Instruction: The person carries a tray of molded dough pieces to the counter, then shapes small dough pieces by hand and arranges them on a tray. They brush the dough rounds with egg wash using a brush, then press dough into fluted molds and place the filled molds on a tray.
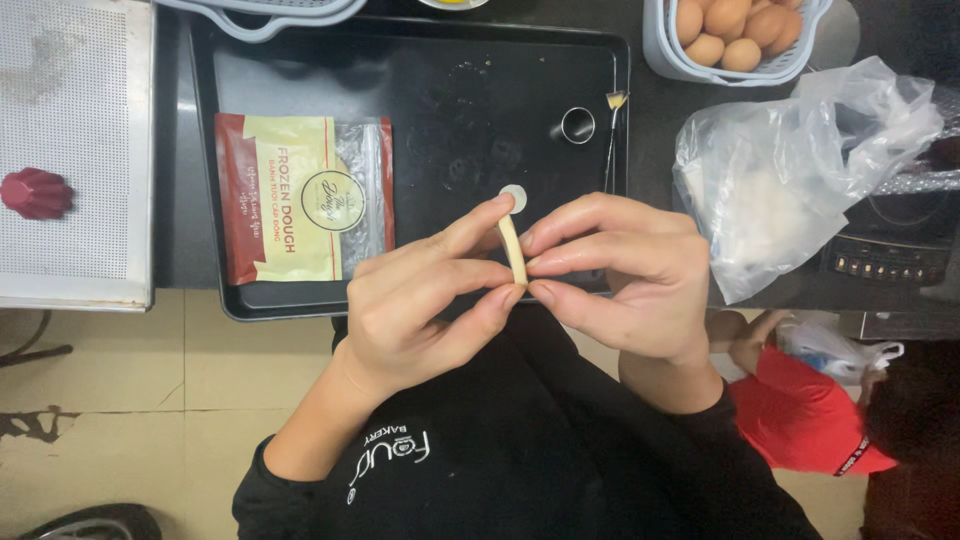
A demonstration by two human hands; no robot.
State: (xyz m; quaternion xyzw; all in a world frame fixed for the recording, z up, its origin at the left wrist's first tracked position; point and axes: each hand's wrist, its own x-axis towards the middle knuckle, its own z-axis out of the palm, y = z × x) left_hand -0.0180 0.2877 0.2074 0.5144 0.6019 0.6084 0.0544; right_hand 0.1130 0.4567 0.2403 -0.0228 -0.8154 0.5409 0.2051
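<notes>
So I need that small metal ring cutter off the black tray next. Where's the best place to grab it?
Pinch the metal ring cutter from above, across its round rim, fingers on opposite outer walls. It stands upright and open-topped on the black tray; approach from the left, since a pastry brush lies close on its right.

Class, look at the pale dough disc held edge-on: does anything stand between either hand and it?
Nothing visible does. The left hand and right hand both pinch the pale dough disc directly with bare fingertips, above the black baking tray.
</notes>
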